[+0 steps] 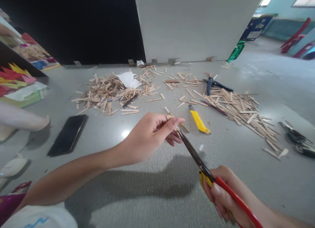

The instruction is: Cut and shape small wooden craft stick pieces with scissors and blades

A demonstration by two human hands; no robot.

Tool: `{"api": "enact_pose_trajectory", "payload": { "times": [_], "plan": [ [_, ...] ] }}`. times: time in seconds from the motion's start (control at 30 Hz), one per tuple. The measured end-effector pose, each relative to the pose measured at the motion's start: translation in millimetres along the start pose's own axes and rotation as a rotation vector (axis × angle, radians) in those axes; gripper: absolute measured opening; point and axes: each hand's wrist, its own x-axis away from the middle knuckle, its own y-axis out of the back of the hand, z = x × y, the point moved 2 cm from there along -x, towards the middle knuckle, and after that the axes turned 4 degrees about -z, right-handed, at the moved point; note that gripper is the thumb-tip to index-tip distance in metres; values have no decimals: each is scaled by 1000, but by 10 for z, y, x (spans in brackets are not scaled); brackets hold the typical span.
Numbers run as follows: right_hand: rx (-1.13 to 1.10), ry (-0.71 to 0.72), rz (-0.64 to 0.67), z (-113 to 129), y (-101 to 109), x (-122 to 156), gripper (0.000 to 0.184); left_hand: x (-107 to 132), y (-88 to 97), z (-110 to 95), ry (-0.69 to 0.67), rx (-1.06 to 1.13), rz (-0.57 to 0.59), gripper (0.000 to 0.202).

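Note:
In the middle of the head view, my left hand (157,131) pinches a small piece of wooden stick (168,117) between thumb and fingers; most of that piece is hidden. My right hand (222,188), at the lower right, is closed around the red handle (236,195) of a pair of scissors (194,151). Their dark blades reach up to my left fingertips, right by the stick. Whether the blades touch it I cannot tell. Just beyond my left fingers lies a yellow utility knife (199,121). A thin brush-like stick (184,127) lies behind the fingers.
Cut wooden sticks form a left pile (105,93) with white paper (128,79) and a right pile (246,110). Dark pliers (213,84) lie at the right pile. A black phone (69,134) is at left, dark-handled scissors (297,136) far right. An upright panel (192,28) stands behind.

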Motion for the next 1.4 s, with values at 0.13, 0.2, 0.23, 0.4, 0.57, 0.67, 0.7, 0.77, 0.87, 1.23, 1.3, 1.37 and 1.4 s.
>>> {"api": "enact_pose_trajectory", "payload": {
  "times": [0.13,0.2,0.23,0.4,0.57,0.67,0.7,0.77,0.87,1.23,1.3,1.37,1.4],
  "plan": [
    [16,-3,-16,5,-5,-7,69,21,-12,-21,-72,-52,-36,35],
    [15,-13,-26,-7,-8,-8,68,33,-19,-26,-111,-81,-54,34],
    [17,-14,-27,-22,-8,-7,68,39,-23,-26,-124,-92,-61,34],
    [16,8,-28,-175,13,12,63,64,-45,-23,-164,-136,-56,36],
    [70,7,-3,-192,21,-8,66,71,-43,-8,-175,-196,-47,39],
    [142,16,41,-51,-14,-46,69,75,-38,2,-185,-207,-36,40],
    [183,30,27,-1,-24,-56,69,76,-36,7,-186,-209,-34,40],
    [259,52,-63,68,-30,-66,70,79,-31,15,-185,-212,-29,40],
    [286,51,-175,55,-16,-61,70,81,-29,26,-189,-217,-16,39],
    [298,45,-87,57,-26,-71,72,63,-38,31,-220,-256,2,48],
    [302,16,-78,98,-39,-72,73,64,-36,32,-225,-259,12,48],
    [292,1,-75,114,-43,-75,73,68,-29,35,-228,-265,20,47],
    [289,7,-77,115,-41,-78,73,70,-25,36,-230,-269,22,47]
  ]
}}
